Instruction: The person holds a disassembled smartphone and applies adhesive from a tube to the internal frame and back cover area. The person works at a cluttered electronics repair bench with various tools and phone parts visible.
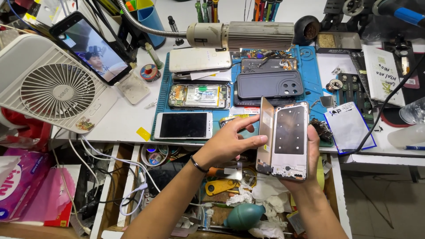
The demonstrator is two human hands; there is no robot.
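Head view: the right hand (310, 166) cradles an opened phone frame (290, 139) from below, fingers clenched around its right edge, near the table (128, 119) front. The left hand (230, 144) pinches the thin back panel (264, 132), hinged up from the frame's left side. A white phone (183, 125) lies just left.

Around the left hand (228, 144) and right hand (310, 163), which hold an opened phone frame (290, 139), the free room is small. At twelve o'clock the blue mat (161, 102) is crowded with phones, and the lamp head (241, 35) hangs over it. At nine o'clock the white fan (55, 84) blocks the surface (128, 117). At six o'clock the open drawer (128, 177) is full of tools and tissues. At three o'clock a black cable (385, 104) crosses.
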